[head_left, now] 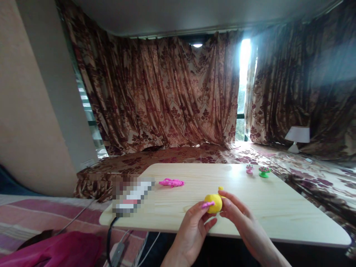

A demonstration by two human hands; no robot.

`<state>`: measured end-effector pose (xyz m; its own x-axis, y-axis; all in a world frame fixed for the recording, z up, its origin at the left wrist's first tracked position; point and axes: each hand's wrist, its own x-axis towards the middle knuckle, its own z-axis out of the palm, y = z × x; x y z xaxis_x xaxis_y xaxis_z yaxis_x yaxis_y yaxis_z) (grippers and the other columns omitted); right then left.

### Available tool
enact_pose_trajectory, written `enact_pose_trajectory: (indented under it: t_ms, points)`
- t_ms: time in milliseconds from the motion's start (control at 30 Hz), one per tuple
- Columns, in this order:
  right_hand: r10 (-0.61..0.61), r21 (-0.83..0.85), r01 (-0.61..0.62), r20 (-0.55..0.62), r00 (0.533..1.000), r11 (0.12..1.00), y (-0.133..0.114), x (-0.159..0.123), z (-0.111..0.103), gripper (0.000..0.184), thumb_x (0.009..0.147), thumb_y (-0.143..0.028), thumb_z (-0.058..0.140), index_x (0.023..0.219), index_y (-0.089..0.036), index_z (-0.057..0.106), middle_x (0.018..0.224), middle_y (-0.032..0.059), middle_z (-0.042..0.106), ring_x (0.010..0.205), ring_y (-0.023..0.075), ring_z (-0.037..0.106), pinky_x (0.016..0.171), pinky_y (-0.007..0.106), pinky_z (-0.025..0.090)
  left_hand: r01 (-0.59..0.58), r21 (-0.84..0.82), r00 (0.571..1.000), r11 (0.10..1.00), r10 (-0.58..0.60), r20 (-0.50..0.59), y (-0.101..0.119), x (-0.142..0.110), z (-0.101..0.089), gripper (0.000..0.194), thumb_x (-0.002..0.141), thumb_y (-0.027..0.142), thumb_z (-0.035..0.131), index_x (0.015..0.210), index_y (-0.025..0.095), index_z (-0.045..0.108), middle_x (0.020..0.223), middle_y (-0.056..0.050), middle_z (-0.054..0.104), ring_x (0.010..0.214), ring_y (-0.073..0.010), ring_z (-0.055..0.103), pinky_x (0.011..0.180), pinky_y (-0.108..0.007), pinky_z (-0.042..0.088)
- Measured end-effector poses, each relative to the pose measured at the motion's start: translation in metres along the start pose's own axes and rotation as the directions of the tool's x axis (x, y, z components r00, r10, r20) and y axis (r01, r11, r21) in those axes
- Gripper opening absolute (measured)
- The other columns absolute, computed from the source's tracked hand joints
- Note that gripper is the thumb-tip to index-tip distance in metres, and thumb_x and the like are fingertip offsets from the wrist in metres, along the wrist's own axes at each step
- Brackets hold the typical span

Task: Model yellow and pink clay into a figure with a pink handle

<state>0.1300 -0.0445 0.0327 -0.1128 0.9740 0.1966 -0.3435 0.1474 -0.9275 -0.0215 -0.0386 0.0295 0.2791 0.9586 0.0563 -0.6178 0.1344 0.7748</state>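
Observation:
Over the front part of the table, a yellow ball of what looks like modelling clay [214,206] is held between both hands. My left hand [194,222] grips it from the left, with a small pink strip [207,204] lying across its left side by the thumb. On the right side, my right hand [236,211] has its fingers closed against the ball. A small yellow piece [220,188] shows at the right fingertips; whether it joins the ball I cannot tell. Farther back on the left lies a bright pink lump of uneven shape [171,183].
The pale wooden table [194,172] bears a small pink figure [249,169] and a green-based one [264,172] at its back right. A blurred-out flat object [135,198] with a black cable lies at the left edge. A white lamp [297,135] stands beyond.

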Motion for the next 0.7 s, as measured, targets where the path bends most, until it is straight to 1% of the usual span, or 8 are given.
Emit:
enact_pose_trajectory:
  t_ms: [67, 167, 267, 433, 533, 633, 700]
  points:
    - [0.023, 0.033, -0.023, 0.011, 1.000, 0.999, 0.000, -0.001, -0.003, 0.033, 0.084, -0.035, 0.062, 0.114, -0.021, 0.062, 0.111, 0.0073, 0.068, 0.101, 0.0218, 0.061, 0.089, 0.036, 0.043, 0.001, -0.018, 1.000, 1.000, -0.001, 0.021, 0.001, -0.001, -0.001, 0.010, 0.080, 0.019, 0.066, 0.086, 0.018, 0.073, 0.101, -0.007, 0.072, 0.090, -0.0163, 0.064, 0.080, -0.029, 0.048]
    - [0.028, 0.107, -0.032, 0.042, 0.999, 0.994, -0.001, -0.001, -0.003, 0.032, 0.081, -0.032, 0.066, 0.110, -0.021, 0.064, 0.108, 0.0075, 0.069, 0.101, 0.0222, 0.061, 0.090, 0.036, 0.043, 0.008, -0.028, 0.999, 1.000, -0.007, 0.049, 0.003, -0.002, 0.000, 0.010, 0.080, 0.014, 0.066, 0.085, 0.016, 0.074, 0.101, -0.007, 0.073, 0.093, -0.0172, 0.063, 0.084, -0.030, 0.047]
    - [0.023, 0.186, -0.033, 0.058, 0.998, 0.982, -0.004, -0.001, -0.001, 0.029, 0.081, -0.032, 0.065, 0.108, -0.021, 0.065, 0.105, 0.0073, 0.069, 0.098, 0.0209, 0.061, 0.092, 0.035, 0.043, 0.022, -0.037, 0.998, 0.999, -0.020, 0.065, 0.003, -0.003, -0.001, 0.010, 0.081, 0.012, 0.065, 0.083, 0.015, 0.075, 0.097, -0.007, 0.075, 0.092, -0.0172, 0.064, 0.086, -0.031, 0.047]
    - [0.031, 0.270, -0.057, 0.097, 0.995, 0.961, -0.005, -0.003, 0.000, 0.028, 0.078, -0.028, 0.069, 0.105, -0.021, 0.066, 0.100, 0.0078, 0.070, 0.094, 0.0200, 0.063, 0.089, 0.034, 0.045, 0.068, -0.064, 0.991, 0.996, -0.060, 0.118, 0.005, -0.007, -0.002, 0.011, 0.081, 0.012, 0.064, 0.079, 0.013, 0.075, 0.092, -0.008, 0.075, 0.090, -0.0190, 0.065, 0.086, -0.034, 0.049]
    - [0.039, 0.289, -0.069, 0.110, 0.993, 0.955, 0.000, -0.002, 0.000, 0.028, 0.078, -0.029, 0.068, 0.105, -0.021, 0.066, 0.099, 0.0076, 0.070, 0.093, 0.0196, 0.064, 0.087, 0.034, 0.045, 0.084, -0.085, 0.989, 0.993, -0.072, 0.131, 0.005, -0.008, 0.000, 0.011, 0.081, 0.012, 0.063, 0.081, 0.011, 0.074, 0.093, -0.008, 0.075, 0.091, -0.0195, 0.064, 0.084, -0.034, 0.050]
    - [0.036, 0.274, -0.060, 0.095, 0.995, 0.960, 0.005, 0.000, 0.002, 0.027, 0.079, -0.032, 0.067, 0.105, -0.023, 0.065, 0.098, 0.0057, 0.070, 0.092, 0.0183, 0.065, 0.086, 0.034, 0.046, 0.096, -0.095, 0.990, 0.991, -0.085, 0.112, 0.005, -0.008, 0.002, 0.014, 0.083, 0.012, 0.061, 0.087, 0.009, 0.073, 0.096, -0.010, 0.074, 0.091, -0.0197, 0.064, 0.082, -0.033, 0.050]
    - [0.026, 0.235, -0.044, 0.080, 0.996, 0.971, 0.007, 0.001, 0.002, 0.027, 0.080, -0.034, 0.065, 0.105, -0.024, 0.064, 0.098, 0.0051, 0.070, 0.092, 0.0181, 0.065, 0.086, 0.034, 0.046, 0.103, -0.101, 0.992, 0.990, -0.094, 0.088, 0.004, -0.007, 0.003, 0.014, 0.084, 0.014, 0.061, 0.089, 0.008, 0.073, 0.095, -0.010, 0.074, 0.089, -0.0190, 0.065, 0.080, -0.031, 0.051]
